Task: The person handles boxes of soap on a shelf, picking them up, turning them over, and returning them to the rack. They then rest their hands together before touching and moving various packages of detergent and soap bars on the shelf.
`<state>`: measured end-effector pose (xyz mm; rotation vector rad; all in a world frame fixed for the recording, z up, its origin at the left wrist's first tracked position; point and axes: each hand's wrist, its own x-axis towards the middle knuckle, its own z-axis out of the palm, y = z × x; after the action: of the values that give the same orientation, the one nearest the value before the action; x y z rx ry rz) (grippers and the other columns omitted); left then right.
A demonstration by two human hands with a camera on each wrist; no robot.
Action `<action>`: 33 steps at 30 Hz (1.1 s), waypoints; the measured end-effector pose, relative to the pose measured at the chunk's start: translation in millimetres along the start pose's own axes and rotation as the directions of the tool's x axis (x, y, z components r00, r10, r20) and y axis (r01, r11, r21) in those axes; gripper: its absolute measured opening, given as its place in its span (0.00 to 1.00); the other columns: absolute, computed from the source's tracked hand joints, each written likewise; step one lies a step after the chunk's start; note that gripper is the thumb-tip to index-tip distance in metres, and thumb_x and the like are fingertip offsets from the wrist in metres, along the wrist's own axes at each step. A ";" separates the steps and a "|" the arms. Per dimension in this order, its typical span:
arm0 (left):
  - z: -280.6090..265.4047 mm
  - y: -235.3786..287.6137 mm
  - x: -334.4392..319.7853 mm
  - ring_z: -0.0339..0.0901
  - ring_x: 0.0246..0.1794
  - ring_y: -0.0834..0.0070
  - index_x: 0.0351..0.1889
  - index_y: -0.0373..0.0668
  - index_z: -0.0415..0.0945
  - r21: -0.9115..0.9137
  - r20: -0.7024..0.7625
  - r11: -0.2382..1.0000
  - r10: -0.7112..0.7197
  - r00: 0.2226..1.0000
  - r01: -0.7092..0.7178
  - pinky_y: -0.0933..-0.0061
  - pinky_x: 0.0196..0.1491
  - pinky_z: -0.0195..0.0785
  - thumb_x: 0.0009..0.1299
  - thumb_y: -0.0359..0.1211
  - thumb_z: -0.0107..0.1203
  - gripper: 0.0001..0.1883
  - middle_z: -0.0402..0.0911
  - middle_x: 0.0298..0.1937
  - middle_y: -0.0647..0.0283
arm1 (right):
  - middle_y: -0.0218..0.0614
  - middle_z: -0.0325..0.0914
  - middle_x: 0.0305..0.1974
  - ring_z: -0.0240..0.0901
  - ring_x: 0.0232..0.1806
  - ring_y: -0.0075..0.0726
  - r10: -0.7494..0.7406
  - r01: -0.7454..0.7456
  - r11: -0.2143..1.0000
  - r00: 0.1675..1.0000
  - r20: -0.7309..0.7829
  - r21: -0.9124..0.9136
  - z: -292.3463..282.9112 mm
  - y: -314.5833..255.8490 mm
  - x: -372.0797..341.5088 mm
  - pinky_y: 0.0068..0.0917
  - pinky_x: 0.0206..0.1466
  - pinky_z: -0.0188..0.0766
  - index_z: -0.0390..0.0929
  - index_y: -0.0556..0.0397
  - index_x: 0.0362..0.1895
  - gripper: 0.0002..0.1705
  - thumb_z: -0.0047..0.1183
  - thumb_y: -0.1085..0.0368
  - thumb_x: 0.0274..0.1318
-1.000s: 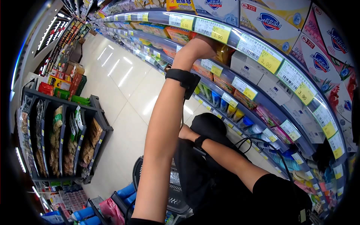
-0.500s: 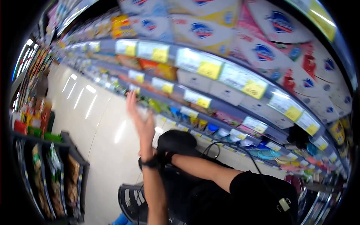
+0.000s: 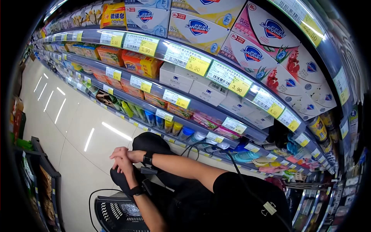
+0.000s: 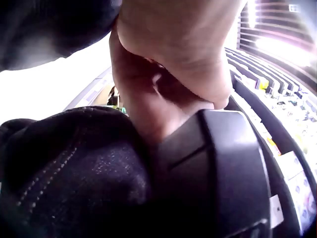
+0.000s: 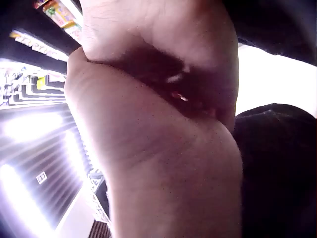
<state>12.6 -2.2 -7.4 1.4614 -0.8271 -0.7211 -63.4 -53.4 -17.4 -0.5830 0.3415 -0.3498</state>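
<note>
Where the black basket (image 3: 116, 202) stands, a shiny clear-wrapped item (image 3: 130, 209) lies inside. Left hand (image 3: 124, 167) touches right hand (image 3: 134, 156) near the knees; finger curl: cannot tell. Judged: steady rest needs loose wrists, clear of the cable (image 3: 235, 164). Rightward, shelved: orange Tide pack (image 3: 140, 65), white cartons (image 3: 208, 92), Safeguard boxes (image 3: 252, 54).
</note>
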 end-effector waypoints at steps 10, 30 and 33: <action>-9.9 -23.4 15.2 0.74 0.37 0.64 0.33 0.30 0.79 -0.001 0.116 0.999 0.051 0.992 -0.051 0.62 0.44 0.67 0.72 0.39 0.51 0.17 0.82 0.36 0.51 | 0.46 0.77 0.33 0.77 0.29 0.43 0.002 -0.005 0.999 0.998 -0.064 -0.051 25.6 12.6 20.9 0.37 0.26 0.73 0.69 0.46 0.49 0.25 0.41 0.39 0.65; 38.0 -23.7 22.4 0.71 0.56 0.62 0.42 0.29 0.79 -0.120 0.343 0.992 0.006 0.939 0.037 0.65 0.63 0.56 0.78 0.44 0.34 0.27 0.79 0.52 0.50 | 0.48 0.77 0.36 0.78 0.31 0.43 -0.132 0.140 0.990 0.937 -0.323 0.000 -9.3 -14.1 2.1 0.38 0.35 0.77 0.67 0.48 0.45 0.18 0.42 0.47 0.69; 39.8 -25.6 22.5 0.71 0.59 0.62 0.44 0.29 0.79 -0.118 0.349 0.992 0.004 0.937 0.040 0.66 0.66 0.54 0.79 0.45 0.31 0.29 0.79 0.54 0.49 | 0.46 0.76 0.35 0.78 0.32 0.42 -0.138 0.131 0.990 0.940 -0.312 -0.045 -8.8 -15.0 -1.9 0.38 0.36 0.76 0.67 0.49 0.45 0.18 0.42 0.47 0.69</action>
<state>-6.4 -42.9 -34.3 1.2482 -1.0200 -1.0473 -72.0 -68.5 -15.2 -0.5759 0.6151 -0.5742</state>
